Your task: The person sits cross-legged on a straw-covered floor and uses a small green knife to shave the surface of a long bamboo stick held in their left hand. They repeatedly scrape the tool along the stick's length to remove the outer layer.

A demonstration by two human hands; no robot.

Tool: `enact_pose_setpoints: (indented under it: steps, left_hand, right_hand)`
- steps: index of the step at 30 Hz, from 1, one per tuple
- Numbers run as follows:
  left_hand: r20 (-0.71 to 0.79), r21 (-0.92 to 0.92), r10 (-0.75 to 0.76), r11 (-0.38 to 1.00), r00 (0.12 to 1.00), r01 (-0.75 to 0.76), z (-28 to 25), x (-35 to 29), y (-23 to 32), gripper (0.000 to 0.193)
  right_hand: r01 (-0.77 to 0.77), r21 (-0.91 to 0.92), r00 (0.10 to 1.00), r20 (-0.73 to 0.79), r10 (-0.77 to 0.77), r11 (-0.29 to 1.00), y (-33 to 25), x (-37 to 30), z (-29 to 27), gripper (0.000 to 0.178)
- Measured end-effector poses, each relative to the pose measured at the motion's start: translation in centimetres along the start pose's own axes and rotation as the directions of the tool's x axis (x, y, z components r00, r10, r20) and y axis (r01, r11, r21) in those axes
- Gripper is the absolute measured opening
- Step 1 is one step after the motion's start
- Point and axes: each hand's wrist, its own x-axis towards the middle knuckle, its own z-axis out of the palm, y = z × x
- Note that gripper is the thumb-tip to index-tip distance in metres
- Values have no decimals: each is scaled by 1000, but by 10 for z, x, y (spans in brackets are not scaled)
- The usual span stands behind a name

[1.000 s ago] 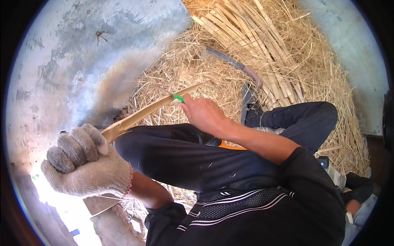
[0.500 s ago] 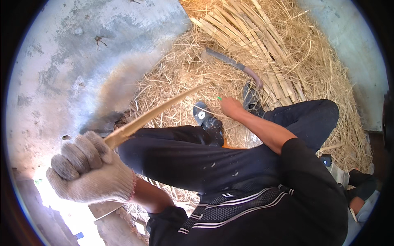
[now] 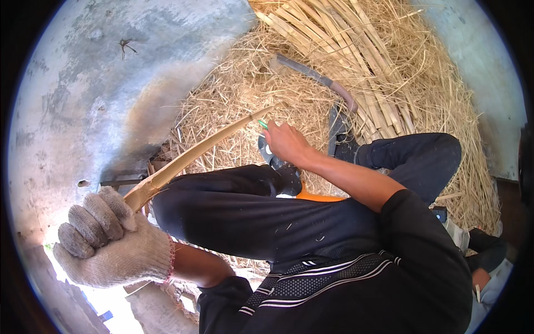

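Note:
My left hand (image 3: 108, 239), in a grubby white knitted glove, is closed round the thick end of a long, pale split bamboo strip (image 3: 194, 151). The strip slants up to the right and narrows to a thin tip over the straw. My bare right hand (image 3: 286, 143) is closed on a small tool with a green end (image 3: 262, 124), mostly hidden by my fingers. That green end lies beside the strip near its tip; whether it touches, I cannot tell.
Loose straw and shavings (image 3: 222, 94) cover the floor. A bundle of similar strips (image 3: 356, 55) lies at the far right. Before it rests a hooked knife (image 3: 311, 72) with a brown handle. A grey wall (image 3: 111, 78) stands left. Something orange (image 3: 320, 196) shows beside my legs.
My right hand has moved left and up, closer to the strip's tip. My left hand has shifted slightly down and left, still gripping the strip.

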Motion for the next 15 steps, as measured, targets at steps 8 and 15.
enact_pose_setpoints:
  steps: [8,15]
  left_hand:
    - [33,-61,10,998,999,-8,-6,3,-3,42]
    - [43,-83,-17,996,999,21,0,1,0,41]
  right_hand:
    - [-58,-190,995,67,72,980,35,13,-3,31]
    - [-43,-174,994,94,61,984,51,15,10,34]
